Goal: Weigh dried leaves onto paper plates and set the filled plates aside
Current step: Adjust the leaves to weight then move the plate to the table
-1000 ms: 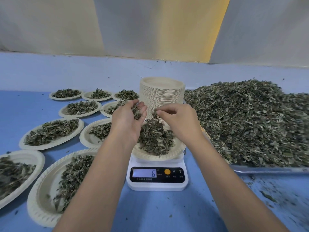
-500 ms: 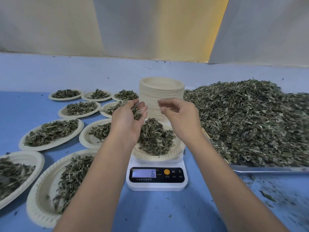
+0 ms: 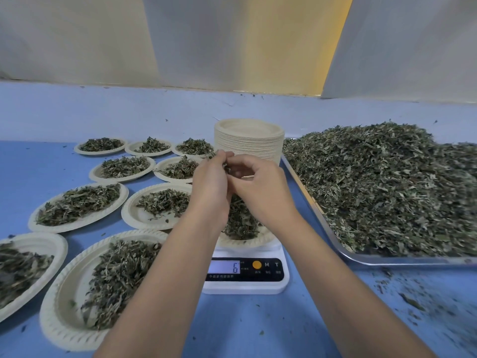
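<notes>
A paper plate (image 3: 260, 241) heaped with dried leaves (image 3: 241, 220) sits on a white digital scale (image 3: 245, 276) whose display reads 6. Both hands hover together above that plate. My left hand (image 3: 210, 187) cups a small bunch of leaves. My right hand (image 3: 260, 187) reaches its fingertips into the left palm and pinches at those leaves. A big heap of loose dried leaves (image 3: 387, 184) fills a metal tray (image 3: 387, 260) to the right of the scale.
Several filled paper plates (image 3: 80, 205) lie on the blue table (image 3: 245, 326) to the left. A tall stack of empty plates (image 3: 249, 140) stands behind the scale. Leaf crumbs are scattered at the lower right.
My right hand has moved left from above the plate to meet my left hand, and its fingertips now pinch leaves in the left palm. The scale still reads 6.
</notes>
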A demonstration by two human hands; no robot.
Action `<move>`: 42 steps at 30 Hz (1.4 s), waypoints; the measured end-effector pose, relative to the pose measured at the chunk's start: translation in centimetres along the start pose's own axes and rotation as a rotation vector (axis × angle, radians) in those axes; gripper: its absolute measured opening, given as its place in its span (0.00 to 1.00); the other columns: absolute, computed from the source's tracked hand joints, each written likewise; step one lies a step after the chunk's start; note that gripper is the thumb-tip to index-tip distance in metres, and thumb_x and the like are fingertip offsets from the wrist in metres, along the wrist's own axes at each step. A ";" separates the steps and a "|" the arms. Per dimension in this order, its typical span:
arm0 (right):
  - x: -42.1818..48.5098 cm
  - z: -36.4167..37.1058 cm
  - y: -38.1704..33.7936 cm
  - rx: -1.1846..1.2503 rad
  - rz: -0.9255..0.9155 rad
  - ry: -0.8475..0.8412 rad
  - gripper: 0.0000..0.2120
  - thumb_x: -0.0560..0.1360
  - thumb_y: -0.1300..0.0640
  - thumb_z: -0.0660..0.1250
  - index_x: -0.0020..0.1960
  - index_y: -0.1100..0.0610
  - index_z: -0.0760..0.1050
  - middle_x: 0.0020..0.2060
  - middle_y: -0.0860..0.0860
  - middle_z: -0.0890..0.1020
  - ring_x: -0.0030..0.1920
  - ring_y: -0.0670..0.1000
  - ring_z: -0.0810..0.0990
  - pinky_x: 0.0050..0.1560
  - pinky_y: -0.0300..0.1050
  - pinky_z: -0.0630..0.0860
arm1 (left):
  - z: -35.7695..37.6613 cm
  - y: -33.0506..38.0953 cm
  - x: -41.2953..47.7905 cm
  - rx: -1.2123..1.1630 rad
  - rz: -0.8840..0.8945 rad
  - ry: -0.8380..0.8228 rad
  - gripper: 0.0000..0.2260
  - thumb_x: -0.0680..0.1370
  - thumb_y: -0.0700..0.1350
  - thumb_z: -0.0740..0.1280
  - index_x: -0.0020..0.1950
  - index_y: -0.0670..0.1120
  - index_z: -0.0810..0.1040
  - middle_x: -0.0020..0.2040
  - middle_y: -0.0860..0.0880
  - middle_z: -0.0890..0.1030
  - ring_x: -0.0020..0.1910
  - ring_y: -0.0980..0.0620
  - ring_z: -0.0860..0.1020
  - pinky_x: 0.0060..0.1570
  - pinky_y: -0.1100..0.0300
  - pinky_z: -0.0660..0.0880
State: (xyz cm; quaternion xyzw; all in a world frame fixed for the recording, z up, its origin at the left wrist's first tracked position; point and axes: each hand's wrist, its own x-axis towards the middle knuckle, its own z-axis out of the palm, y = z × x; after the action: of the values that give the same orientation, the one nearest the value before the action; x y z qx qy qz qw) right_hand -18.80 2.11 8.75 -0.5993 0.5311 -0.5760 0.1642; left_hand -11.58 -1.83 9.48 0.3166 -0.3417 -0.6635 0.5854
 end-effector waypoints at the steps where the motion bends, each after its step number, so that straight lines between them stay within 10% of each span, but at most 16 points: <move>1: 0.0 0.0 0.0 -0.001 0.002 0.010 0.09 0.70 0.64 0.73 0.50 0.57 0.83 0.35 0.41 0.80 0.35 0.33 0.76 0.39 0.25 0.71 | 0.0 0.0 0.0 -0.015 -0.014 -0.010 0.09 0.82 0.41 0.58 0.47 0.39 0.75 0.39 0.44 0.78 0.36 0.50 0.79 0.39 0.59 0.77; 12: 0.1 -0.3 0.1 0.034 0.034 0.060 0.07 0.71 0.64 0.72 0.41 0.53 0.80 0.34 0.44 0.82 0.36 0.40 0.79 0.39 0.29 0.75 | -0.5 0.4 0.3 -0.049 -0.081 0.008 0.11 0.83 0.40 0.55 0.45 0.39 0.74 0.47 0.39 0.77 0.48 0.40 0.79 0.56 0.45 0.77; 27: 0.3 -1.0 0.3 0.055 0.098 0.091 0.07 0.71 0.65 0.70 0.43 0.54 0.81 0.37 0.44 0.83 0.40 0.43 0.81 0.40 0.30 0.75 | 0.9 -0.7 -0.5 -0.108 -0.057 -0.049 0.10 0.83 0.39 0.54 0.55 0.37 0.73 0.50 0.38 0.78 0.48 0.43 0.80 0.49 0.54 0.80; 31: 0.6 -3.0 1.0 0.098 0.159 0.206 0.08 0.72 0.64 0.67 0.40 0.52 0.80 0.37 0.45 0.83 0.39 0.43 0.80 0.42 0.37 0.75 | 4.0 -2.3 -1.2 -0.088 -0.029 -0.038 0.08 0.83 0.38 0.55 0.52 0.39 0.73 0.41 0.42 0.78 0.37 0.49 0.78 0.31 0.63 0.76; 42: -0.3 -10.2 6.0 0.106 0.473 0.693 0.09 0.75 0.58 0.61 0.46 0.59 0.79 0.48 0.56 0.81 0.51 0.56 0.79 0.56 0.54 0.74 | 11.3 -10.6 -3.4 0.266 -0.214 -0.270 0.14 0.78 0.33 0.58 0.60 0.43 0.75 0.34 0.49 0.80 0.33 0.53 0.77 0.30 0.64 0.73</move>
State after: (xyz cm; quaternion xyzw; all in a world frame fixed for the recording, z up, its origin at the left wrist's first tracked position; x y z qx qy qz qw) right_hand -30.19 4.34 6.63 -0.2226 0.6475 -0.7164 0.1342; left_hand -26.43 3.39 7.22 0.3339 -0.4660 -0.7074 0.4134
